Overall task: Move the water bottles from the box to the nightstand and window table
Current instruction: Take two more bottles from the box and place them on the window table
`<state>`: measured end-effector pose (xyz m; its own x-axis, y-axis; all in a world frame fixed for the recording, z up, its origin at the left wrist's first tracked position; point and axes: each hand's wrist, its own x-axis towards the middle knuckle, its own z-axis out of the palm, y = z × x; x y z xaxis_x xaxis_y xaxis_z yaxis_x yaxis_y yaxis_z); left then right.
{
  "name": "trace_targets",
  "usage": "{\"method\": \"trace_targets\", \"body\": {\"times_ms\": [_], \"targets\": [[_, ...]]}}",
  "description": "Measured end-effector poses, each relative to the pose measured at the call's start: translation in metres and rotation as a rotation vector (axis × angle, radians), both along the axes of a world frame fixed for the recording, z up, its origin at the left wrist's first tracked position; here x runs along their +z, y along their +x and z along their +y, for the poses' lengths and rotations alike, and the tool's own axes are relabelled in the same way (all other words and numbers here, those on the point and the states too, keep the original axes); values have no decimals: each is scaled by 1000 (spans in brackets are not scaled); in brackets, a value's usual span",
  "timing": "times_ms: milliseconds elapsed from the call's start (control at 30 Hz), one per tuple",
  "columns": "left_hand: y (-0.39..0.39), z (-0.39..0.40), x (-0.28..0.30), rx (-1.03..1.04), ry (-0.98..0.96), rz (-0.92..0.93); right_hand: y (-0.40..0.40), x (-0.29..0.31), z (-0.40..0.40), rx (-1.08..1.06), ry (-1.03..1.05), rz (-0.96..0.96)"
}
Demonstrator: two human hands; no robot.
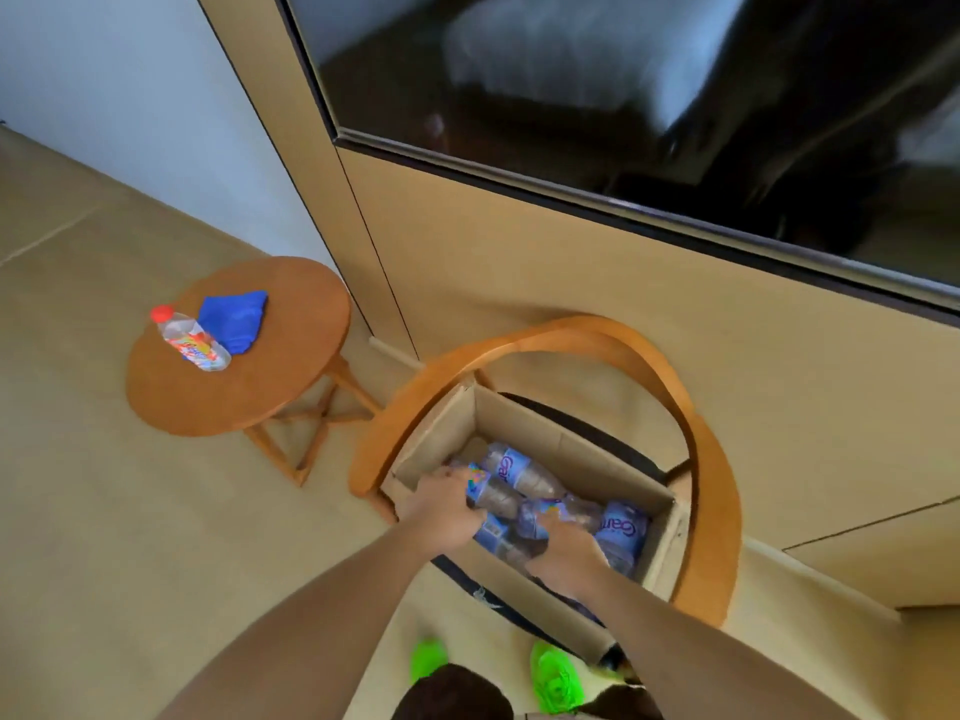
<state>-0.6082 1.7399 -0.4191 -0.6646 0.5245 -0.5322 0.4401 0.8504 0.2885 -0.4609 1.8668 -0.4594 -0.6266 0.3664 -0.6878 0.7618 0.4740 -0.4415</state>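
Bottles of water are what you are after, and they lie on their sides in the cardboard box [524,423], which sits on the seat of a curved wooden chair [711,459] below a dark window. Work from that big frame inward: the chair's arm rail loops around the box, so lift straight up and clear of it before you turn away. To your left stands the round wooden table [218,402], with a blue cloth [236,319] and a red-capped bottle [189,337] lying on it; the near part of its top looks bare, so it seems the handiest landing spot, though whether it is the window table I cannot say. Inside the box, the water bottles [519,472] are packed close and overlap, so take the top ones first. Your left hand [441,504] is curled around the end of one bottle by the left wall; close fully on its body, not the label edge. Your right hand [566,545] rests spread over another bottle, and I cannot tell if the fingers have closed. Get a firm wrap there before lifting, since thin plastic may flex and slip.
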Motion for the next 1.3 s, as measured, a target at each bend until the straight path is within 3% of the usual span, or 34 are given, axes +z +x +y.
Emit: {"method": "trace_targets", "body": {"times_ms": [167,367,567,700,967,1300], "targets": [[-32,10,-55,-170,-69,-131,-22,-25,-6,-211,-11,-90],[-71,21,-97,-366,-90,-187,-35,-43,-19,-646,29,-173],[-71,56,-124,-468,-84,-229,-19,-63,-11,-853,117,-246],[-49,83,-148,-511,-48,-238,-9,-92,9,-893,213,-269],[-4,114,-205,-672,10,-61,-22,-157,14,-671,375,-402],[21,154,-250,-807,-226,111,-18,-185,15,-595,438,-375]]}}
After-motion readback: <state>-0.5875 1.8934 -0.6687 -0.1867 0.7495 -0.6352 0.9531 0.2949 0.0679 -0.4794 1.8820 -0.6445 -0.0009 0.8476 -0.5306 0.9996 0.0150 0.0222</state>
